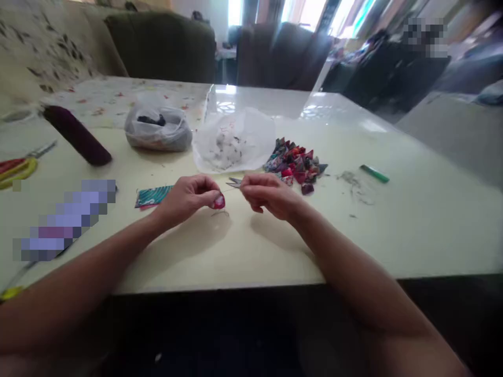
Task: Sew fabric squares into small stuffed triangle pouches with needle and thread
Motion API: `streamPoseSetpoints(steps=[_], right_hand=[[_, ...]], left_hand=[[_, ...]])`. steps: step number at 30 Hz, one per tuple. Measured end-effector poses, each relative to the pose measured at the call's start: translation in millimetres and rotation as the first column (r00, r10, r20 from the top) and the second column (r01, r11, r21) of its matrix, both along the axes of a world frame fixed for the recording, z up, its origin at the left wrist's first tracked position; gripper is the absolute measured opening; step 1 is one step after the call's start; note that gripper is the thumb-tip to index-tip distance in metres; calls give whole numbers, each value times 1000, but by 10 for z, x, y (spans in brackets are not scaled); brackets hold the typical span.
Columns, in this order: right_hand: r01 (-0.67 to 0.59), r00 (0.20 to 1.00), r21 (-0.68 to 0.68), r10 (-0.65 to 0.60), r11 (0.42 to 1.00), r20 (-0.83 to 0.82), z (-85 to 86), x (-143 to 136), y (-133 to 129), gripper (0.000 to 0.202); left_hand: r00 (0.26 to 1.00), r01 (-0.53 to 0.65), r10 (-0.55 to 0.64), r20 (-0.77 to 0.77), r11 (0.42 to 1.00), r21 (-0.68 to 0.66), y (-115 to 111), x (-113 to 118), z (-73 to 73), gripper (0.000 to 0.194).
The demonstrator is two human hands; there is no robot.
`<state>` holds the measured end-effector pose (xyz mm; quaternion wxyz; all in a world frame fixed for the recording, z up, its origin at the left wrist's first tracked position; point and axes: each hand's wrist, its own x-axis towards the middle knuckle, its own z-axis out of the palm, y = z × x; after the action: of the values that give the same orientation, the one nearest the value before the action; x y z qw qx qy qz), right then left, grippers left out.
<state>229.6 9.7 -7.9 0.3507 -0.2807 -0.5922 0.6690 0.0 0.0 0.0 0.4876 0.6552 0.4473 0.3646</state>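
Observation:
My left hand is closed, pinching a small red fabric piece with a whitish patch on its face. A loose end of thread hangs below it. To the right, my right hand is closed in a pinch, and a faint thread runs towards its fingertips from the fabric; any needle is too small to make out. Small scissors show their blades just behind the right fingers, the rest hidden. Partly under the left hand lies a teal patterned fabric piece.
Behind my hands are a white plastic bag with white stuffing, another filled bag, and a heap of pointed fabric pieces. A green cylinder lies right. Left are a dark purple roll and yellow-red scissors.

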Motion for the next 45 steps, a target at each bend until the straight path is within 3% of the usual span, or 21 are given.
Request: streamPoseSetpoints(steps=[5, 10, 16, 20, 24, 27, 30, 32, 36, 41, 45], right_hand=[[209, 950, 5, -202, 978, -236, 141, 195, 89, 26], [540, 785, 19, -496, 841, -371, 295, 539, 246, 37], [726, 618, 16, -641, 688, -455, 188, 865, 479, 34], [774, 617, 110, -702, 624, -356, 105, 860, 506, 32], [732, 665, 307, -736, 608, -130, 69, 683, 424, 15], [547, 777, 415, -626, 727, 73, 24, 414, 298, 13], [298, 863, 399, -424, 867, 275, -49, 82, 125, 21], [194, 872, 386, -339, 902, 354, -97, -109, 12, 24], [114, 893, 480, -301, 870, 333, -138, -297, -117, 23], [82, 893, 536, -300, 840, 335, -125, -279, -107, 27], [142, 868, 524, -361, 840, 342, -160, -275, -111, 20]], left_hand=[[999, -34, 34, 22, 999, -1, 33, -35, -44, 10], [997, -78, 78, 1, 996, -38, 90, -58, -79, 12], [997, -68, 70, 26, 993, -92, 113, -66, -92, 12], [996, -54, 63, 68, 992, -116, 109, -63, -103, 14], [980, -73, 102, 173, 983, -167, 105, -64, -116, 18], [967, -55, 103, 235, 978, -202, 89, -55, -120, 21], [957, -52, 102, 270, 981, -188, 64, -31, -126, 22], [947, -59, 108, 303, 984, -167, 47, -9, -137, 20], [936, -55, 95, 339, 990, -128, 18, 34, -176, 17], [920, -85, 113, 375, 992, -89, -3, 65, -243, 16], [922, -106, 136, 363, 989, -100, -12, 66, -258, 19]])
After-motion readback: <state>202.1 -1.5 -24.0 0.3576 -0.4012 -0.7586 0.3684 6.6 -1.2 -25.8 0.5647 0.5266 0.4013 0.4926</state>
